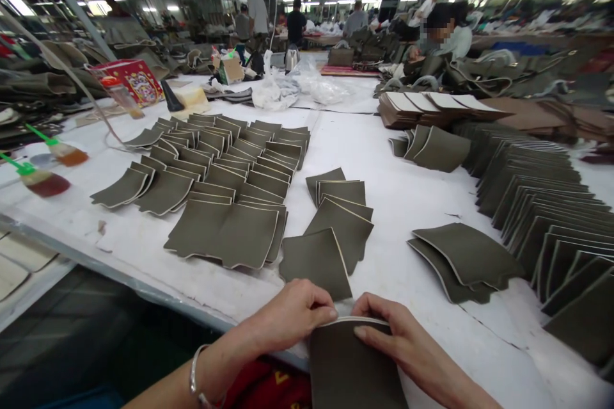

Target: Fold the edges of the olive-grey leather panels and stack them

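Note:
An olive-grey leather-like panel (355, 364) with a pale edge hangs upright at the table's front edge. My left hand (300, 313) pinches its top left corner between thumb and fingers. On the right of the same top edge, my right hand (391, 329) grips it, thumb on the near face and fingers behind. Just beyond my hands lies a loose fan of similar panels (314, 262). Overlapping rows of folded panels (220, 230) cover the table to the left. The lower end of the held panel runs out of view.
A long row of standing panels (537, 204) lines the right side, with two loose panels (465, 255) beside it. Two green-tipped bottles (43, 182) lie at the left. Plastic bags (278, 89) and a red bag (129, 79) sit farther back. Other people work in the background.

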The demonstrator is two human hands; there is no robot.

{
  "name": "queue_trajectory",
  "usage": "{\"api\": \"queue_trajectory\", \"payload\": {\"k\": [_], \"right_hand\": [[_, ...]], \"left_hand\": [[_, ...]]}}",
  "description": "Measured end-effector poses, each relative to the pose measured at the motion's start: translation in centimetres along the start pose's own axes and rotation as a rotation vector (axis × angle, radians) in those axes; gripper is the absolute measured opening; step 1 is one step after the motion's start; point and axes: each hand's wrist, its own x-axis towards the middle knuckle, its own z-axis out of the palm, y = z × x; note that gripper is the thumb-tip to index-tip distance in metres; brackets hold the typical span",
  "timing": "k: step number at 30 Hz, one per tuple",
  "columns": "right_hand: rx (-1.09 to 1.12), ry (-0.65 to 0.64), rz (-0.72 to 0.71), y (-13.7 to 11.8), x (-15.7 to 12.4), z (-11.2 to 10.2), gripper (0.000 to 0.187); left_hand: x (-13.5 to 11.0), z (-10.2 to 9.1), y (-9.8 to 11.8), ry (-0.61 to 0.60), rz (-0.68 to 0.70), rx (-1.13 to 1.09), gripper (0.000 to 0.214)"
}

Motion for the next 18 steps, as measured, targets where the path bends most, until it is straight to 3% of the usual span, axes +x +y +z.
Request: {"api": "queue_trajectory", "payload": {"k": [6,11,18], "right_hand": [[-0.078,0.010,-0.102,-0.5,-0.1,0.3,0.004],[-0.097,-0.006,-0.194,0.1,-0.1,0.7,0.003],[-0.513,0.061,-0.422,0.1,-1.0,0.8,0.023]], "left_hand": [[0.9,-0.5,0.7,-0.132,0.018,0.006,0.015],[1.7,-0.4,0.5,-0.252,0.030,-0.004,0.012],[1.9,0.2,-0.4,-0.246,-0.046,-0.189,0.008]]}}
